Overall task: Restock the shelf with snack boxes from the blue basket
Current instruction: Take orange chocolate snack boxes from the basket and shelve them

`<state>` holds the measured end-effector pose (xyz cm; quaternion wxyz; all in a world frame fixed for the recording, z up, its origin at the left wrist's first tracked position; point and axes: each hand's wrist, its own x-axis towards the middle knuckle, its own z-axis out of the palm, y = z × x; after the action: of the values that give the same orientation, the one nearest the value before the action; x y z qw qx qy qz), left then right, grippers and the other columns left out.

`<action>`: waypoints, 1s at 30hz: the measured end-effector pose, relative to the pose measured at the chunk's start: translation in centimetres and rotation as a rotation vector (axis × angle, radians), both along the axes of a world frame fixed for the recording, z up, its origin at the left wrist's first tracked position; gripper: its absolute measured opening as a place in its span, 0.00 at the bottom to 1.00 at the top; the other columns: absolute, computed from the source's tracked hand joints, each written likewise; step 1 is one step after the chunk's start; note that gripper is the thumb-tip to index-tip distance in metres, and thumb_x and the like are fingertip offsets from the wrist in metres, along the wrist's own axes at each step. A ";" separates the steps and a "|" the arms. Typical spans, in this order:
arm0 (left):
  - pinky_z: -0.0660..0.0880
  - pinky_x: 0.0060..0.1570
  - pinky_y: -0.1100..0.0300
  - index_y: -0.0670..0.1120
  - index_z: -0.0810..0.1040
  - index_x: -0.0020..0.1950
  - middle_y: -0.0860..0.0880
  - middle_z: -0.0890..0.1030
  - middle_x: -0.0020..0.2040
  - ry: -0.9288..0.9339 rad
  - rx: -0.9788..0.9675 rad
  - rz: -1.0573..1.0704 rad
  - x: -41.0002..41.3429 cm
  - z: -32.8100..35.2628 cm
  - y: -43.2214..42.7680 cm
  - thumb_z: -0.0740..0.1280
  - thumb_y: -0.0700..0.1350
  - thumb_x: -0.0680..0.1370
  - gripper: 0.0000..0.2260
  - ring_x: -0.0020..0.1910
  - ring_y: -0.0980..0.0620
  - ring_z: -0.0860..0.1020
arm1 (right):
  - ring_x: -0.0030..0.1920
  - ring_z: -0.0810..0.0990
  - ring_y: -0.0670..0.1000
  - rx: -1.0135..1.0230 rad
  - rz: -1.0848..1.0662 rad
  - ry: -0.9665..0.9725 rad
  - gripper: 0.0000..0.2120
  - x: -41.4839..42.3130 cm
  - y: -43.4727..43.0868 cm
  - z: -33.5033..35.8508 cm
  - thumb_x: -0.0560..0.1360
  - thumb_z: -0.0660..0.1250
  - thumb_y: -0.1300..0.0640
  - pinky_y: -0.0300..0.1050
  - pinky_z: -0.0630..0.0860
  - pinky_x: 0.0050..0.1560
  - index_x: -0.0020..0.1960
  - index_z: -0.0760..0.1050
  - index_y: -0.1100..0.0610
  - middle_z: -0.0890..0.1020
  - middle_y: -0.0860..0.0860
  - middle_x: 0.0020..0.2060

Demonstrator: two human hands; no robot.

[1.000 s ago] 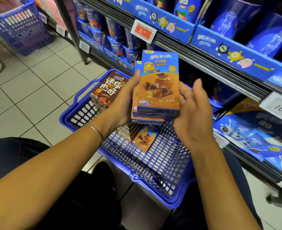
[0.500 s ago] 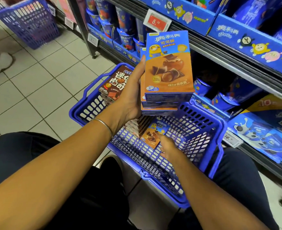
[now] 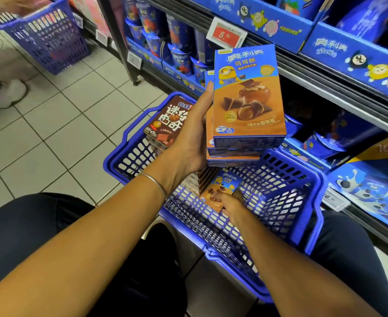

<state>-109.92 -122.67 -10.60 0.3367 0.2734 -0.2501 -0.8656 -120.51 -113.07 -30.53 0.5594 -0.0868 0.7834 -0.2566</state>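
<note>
Head view: the left hand point(image 3: 191, 138) was raised over the basket point(image 3: 317, 197), holding a stack point(image 3: 247, 97) of blue-and-orange snack boxes, at least three deep. The thumb lay up the stack's 9 o'clock edge and the palm sat under it; the fingers were hidden behind the boxes. A thin bangle point(image 3: 156, 182) circled that wrist. The stack stood almost upright, its printed face toward the camera, in front of the shelf point(image 3: 325, 88) and above the basket's far rim.

The right hand point(image 3: 231, 203) was down inside the basket, its fingers stretched toward 9 o'clock and lying on one more box point(image 3: 221, 187) of the same kind. That box leaned on a row of packs standing on edge. Whether the hand gripped it or only touched it could not be told.

Brown boxes point(image 3: 169, 122) stood at the basket's 10 o'clock corner, partly behind the left hand. The basket sat on the tiled floor point(image 3: 51, 133) between the person's knees, just beside the lowest shelf.

At 12 o'clock from the stack hung a red price tag point(image 3: 226, 34); at 10 o'clock, blue cups point(image 3: 179, 58) filled a lower tier. Far off at 10 o'clock of the frame stood a second basket point(image 3: 46, 37), with a white shoe point(image 3: 3, 94) below it — someone else's.
</note>
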 end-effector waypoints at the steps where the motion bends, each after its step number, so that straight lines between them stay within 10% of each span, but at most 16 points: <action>1: 0.80 0.59 0.43 0.49 0.89 0.54 0.42 0.87 0.58 0.002 0.000 0.000 0.0 0.0 0.0 0.62 0.64 0.84 0.23 0.57 0.40 0.86 | 0.47 0.82 0.57 -0.002 0.000 0.008 0.28 0.0 -0.1 -0.2 0.69 0.78 0.60 0.58 0.80 0.58 0.63 0.68 0.58 0.80 0.57 0.53; 4: 0.80 0.60 0.42 0.49 0.89 0.55 0.42 0.87 0.59 0.000 0.016 0.008 0.0 -0.1 0.0 0.63 0.64 0.84 0.23 0.59 0.39 0.86 | 0.42 0.80 0.57 0.037 -0.003 0.039 0.27 0.0 -0.3 -0.6 0.72 0.78 0.57 0.57 0.80 0.57 0.65 0.69 0.63 0.80 0.57 0.43; 12: 0.78 0.64 0.39 0.49 0.89 0.56 0.41 0.87 0.60 -0.030 0.016 0.003 -0.1 -0.2 0.0 0.63 0.65 0.83 0.23 0.60 0.38 0.85 | 0.59 0.81 0.64 0.095 0.073 0.037 0.19 -0.3 -0.6 -1.7 0.76 0.73 0.56 0.60 0.79 0.60 0.62 0.75 0.65 0.81 0.64 0.56; 18: 0.79 0.64 0.39 0.48 0.85 0.64 0.41 0.86 0.62 -0.030 0.035 0.007 -0.1 -0.3 -0.4 0.62 0.65 0.83 0.25 0.60 0.38 0.85 | 0.51 0.80 0.63 -0.271 -0.147 0.388 0.18 -0.9 0.3 2.4 0.76 0.61 0.45 0.53 0.74 0.48 0.55 0.76 0.59 0.82 0.59 0.49; 30: 0.81 0.57 0.41 0.45 0.83 0.68 0.41 0.86 0.62 -0.015 0.032 0.070 0.9 0.7 -0.8 0.60 0.64 0.85 0.26 0.58 0.39 0.86 | 0.38 0.81 0.52 -0.861 -0.568 -0.119 0.12 -6.0 2.4 13.3 0.80 0.57 0.61 0.46 0.79 0.41 0.49 0.79 0.56 0.83 0.52 0.39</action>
<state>-109.01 -123.49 -9.91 0.3606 0.2940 -0.2290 -0.8550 -126.56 -110.66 -17.18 0.4251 -0.0782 0.5663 -0.7018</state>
